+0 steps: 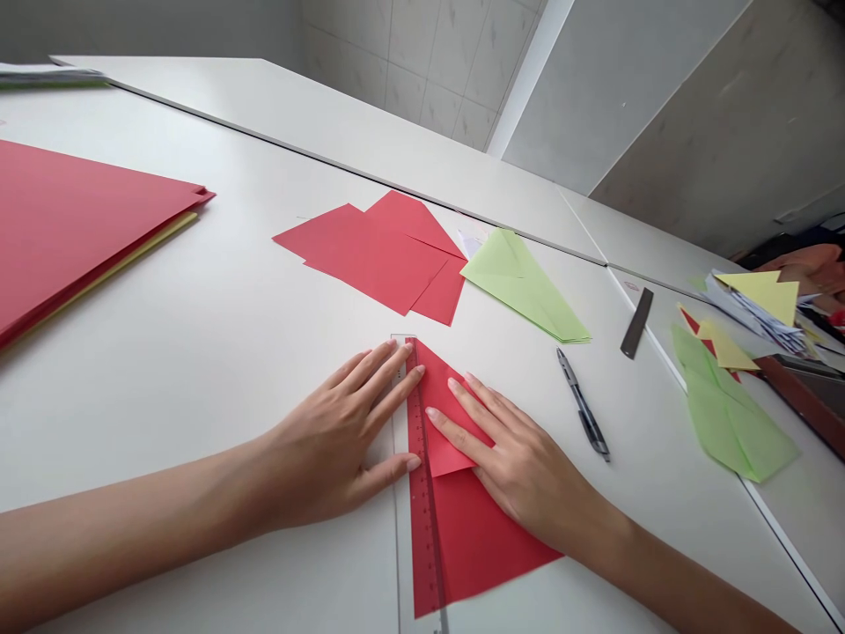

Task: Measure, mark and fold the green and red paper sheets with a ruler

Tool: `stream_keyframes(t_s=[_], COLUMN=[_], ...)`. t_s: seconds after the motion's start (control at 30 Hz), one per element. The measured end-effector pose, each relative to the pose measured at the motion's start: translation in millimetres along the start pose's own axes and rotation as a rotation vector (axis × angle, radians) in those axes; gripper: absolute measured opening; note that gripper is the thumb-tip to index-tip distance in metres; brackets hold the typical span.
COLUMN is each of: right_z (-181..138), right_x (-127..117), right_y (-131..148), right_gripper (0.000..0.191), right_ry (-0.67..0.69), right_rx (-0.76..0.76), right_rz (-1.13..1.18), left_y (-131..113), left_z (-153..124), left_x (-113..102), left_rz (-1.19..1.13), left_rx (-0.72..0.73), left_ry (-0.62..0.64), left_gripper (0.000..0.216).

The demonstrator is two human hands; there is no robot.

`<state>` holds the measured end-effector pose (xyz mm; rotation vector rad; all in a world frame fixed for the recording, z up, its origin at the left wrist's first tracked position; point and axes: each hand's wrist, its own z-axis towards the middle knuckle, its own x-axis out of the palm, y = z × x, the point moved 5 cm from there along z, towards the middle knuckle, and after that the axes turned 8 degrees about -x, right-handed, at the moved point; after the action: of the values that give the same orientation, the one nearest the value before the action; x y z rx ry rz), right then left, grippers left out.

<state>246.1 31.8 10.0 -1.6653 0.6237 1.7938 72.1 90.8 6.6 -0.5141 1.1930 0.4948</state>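
Note:
A folded piece of red paper (488, 541) lies on the white table in front of me, with a smaller red flap over its upper part. Along its left edge runs a clear ruler (422, 519), partly over the paper and partly over the table. My left hand (353, 423) rests on the ruler with fingers stretched out, the fingertips and thumb touching it. Flat on the red flap lies my right hand (515, 449), its fingers spread just right of the ruler. Neither hand grasps anything.
Red sheets (376, 255) and a folded green paper (521, 286) lie beyond my hands. To the right are a black pen (584, 405), a dark flat strip (637, 324) and another green paper (732, 405). A red paper stack (85, 229) sits at left.

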Motion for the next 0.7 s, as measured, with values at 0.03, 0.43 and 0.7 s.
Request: stream_keyframes(t_s=[0.03,0.43,0.7], right_z=[0.2,-1.3,-2.2], right_x=[-0.2,1.0,3.4], right_y=[-0.1,-0.3,-0.1], right_gripper=[0.066,0.065,0.067], right_ry=[0.0,-0.045,-0.048], right_rx=[-0.004,-0.025,-0.024], right_rz=[-0.001,-0.006,-0.009], left_y=[0.1,-1.2,-0.4], left_z=[0.1,0.1,-1.7], left_x=[-0.1,-0.4,-1.4], left_rz=[-0.006,0.044,0.02], left_rx=[-0.001,0.012,0.0], left_ry=[-0.003,-0.018,-0.012], left_gripper=[0.074,0.074,0.074])
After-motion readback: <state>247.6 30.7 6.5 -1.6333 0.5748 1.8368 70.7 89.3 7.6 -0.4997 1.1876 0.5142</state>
